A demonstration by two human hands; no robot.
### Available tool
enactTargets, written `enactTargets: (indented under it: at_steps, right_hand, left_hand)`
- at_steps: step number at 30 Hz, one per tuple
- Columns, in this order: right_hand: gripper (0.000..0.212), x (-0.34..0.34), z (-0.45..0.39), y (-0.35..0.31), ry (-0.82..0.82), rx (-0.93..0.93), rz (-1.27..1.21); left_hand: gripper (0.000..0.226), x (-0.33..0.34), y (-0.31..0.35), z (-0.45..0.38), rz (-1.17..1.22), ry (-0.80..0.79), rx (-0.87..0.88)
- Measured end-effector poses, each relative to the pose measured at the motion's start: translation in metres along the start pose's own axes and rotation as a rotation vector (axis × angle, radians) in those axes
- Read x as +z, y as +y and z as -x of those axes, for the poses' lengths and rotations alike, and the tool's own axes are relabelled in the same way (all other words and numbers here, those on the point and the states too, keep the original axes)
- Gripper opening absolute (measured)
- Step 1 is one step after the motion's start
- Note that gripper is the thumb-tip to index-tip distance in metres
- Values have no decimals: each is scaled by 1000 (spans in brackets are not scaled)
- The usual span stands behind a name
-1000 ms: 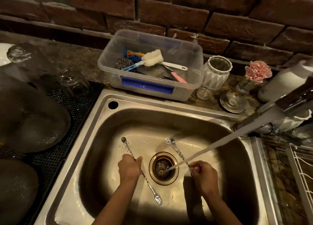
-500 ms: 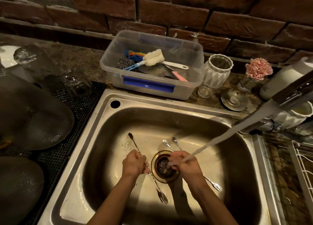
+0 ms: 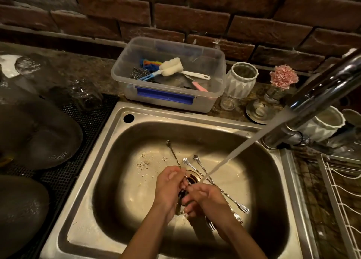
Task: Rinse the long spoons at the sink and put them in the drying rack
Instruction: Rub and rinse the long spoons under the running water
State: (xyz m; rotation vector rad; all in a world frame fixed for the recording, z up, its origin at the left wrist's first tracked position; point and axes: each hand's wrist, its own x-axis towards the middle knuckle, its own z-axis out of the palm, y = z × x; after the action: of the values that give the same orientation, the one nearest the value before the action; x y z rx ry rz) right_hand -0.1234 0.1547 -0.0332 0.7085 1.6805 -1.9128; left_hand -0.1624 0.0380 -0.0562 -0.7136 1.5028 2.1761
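Note:
Both my hands meet over the drain of the steel sink (image 3: 195, 122). My left hand (image 3: 170, 188) is closed on one long twisted spoon (image 3: 172, 153), whose end points up and to the left. My right hand (image 3: 205, 198) grips two more long spoons (image 3: 188, 162); their bowls stick out above the hands and their forked ends (image 3: 243, 210) trail to the lower right. Water (image 3: 240, 149) runs from the faucet (image 3: 320, 90) down onto the spoons at my fingers. The white wire drying rack (image 3: 343, 190) stands at the right edge.
A clear plastic tub (image 3: 170, 100) with brushes and scourers sits behind the sink. White ribbed jars (image 3: 241, 81), a small glass and a pink flower (image 3: 284, 76) line the back right. Upturned glassware and dark plates rest on a black mat (image 3: 64, 172) to the left.
My hands have come together over the drain, bringing all three spoons side by side under the running water. The camera has shifted slightly.

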Motion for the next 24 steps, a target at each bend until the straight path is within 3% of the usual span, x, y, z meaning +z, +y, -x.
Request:
enactTargets:
  at_steps: [5,11,16,24]
  right_hand:
    - [29,-15,23,-8,12,-135,164]
    - [38,-27,42,-5,19,-149,161]
    - [33,-36,61,1,39,-123,175]
    - [27,-45,93,7,44,-93,115]
  left_hand:
    - [14,16,-1,16,108,-45,-59]
    - [49,29,1,34,291,-134,-133]
    - [24,32,-2,37,358,-87,-160]
    - [22,36,-1,47,413,-63,-141]
